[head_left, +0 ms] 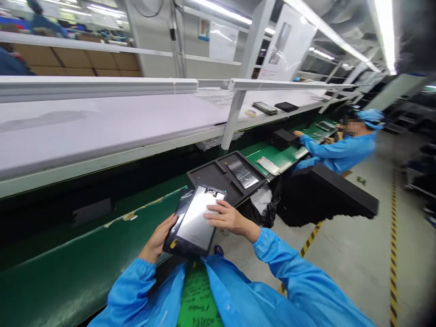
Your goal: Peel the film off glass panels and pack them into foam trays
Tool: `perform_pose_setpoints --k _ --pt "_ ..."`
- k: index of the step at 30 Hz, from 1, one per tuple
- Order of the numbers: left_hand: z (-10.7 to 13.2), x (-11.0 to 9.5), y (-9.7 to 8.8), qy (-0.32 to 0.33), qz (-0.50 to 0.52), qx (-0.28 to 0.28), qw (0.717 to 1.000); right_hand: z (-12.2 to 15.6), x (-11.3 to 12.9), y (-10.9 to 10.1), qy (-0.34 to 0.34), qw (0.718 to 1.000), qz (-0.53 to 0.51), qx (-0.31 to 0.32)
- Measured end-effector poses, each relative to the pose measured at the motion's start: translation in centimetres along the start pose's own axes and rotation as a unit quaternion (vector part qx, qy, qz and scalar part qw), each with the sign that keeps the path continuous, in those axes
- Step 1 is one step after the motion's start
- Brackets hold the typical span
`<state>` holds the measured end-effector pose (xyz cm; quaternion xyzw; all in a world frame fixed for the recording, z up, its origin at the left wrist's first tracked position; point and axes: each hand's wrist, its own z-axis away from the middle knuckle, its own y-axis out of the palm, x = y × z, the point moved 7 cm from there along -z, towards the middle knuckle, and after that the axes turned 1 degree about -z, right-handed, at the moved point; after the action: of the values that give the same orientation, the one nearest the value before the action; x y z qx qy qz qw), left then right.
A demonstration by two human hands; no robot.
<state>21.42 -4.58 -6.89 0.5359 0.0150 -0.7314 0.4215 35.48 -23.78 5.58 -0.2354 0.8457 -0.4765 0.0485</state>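
My left hand (pixel 159 240) grips the left edge of a flat tablet-like panel (pixel 195 220), dark-framed with a silvery face, held tilted over the edge of the green conveyor belt (pixel 85 254). On the panel's upper right side lies my right hand (pixel 227 217), fingers pressed on the silvery face and its edge. Both arms wear blue sleeves. Just beyond the panel sits a black moulded tray (pixel 213 176) with a shiny film-covered part (pixel 242 174) in one pocket.
A co-worker in blue (pixel 340 147) sits further down the belt, hands on a black box (pixel 284 137). A white shelf (pixel 136 118) runs above the belt, carrying devices (pixel 265 107). A black bin (pixel 323 195) and plastic bag (pixel 264 204) stand at my right. The floor carries yellow-black striping (pixel 393 254).
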Motion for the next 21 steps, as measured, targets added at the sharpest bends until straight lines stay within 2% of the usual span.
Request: perform_pose_setpoints --k 3,5,10,14,18,21 --pt "-1.6 0.2 5.6 0.002 0.032 0.059 0.998 3.4 -3.8 -1.6 0.041 0.999 -0.025 0.015" --pt "-2.8 0.6 8.7 0.005 0.035 0.084 0.996 5.2 -5.6 -2.6 0.041 0.998 -0.037 0.02" --pt "-5.6 1.5 14.4 0.013 0.045 0.1 0.994 7.8 -9.6 -4.8 0.03 0.997 -0.064 0.03" --pt "-7.6 1.8 17.1 0.023 0.058 0.078 0.995 8.0 -13.3 -5.3 0.039 0.994 -0.099 0.025" --pt "-9.3 2.2 17.5 0.014 0.071 0.023 0.997 7.8 -15.8 -5.9 0.038 0.991 -0.126 0.001" --pt "-9.8 2.9 17.8 -0.024 0.093 0.024 0.995 8.0 -16.9 -6.8 0.036 0.991 -0.127 0.002"
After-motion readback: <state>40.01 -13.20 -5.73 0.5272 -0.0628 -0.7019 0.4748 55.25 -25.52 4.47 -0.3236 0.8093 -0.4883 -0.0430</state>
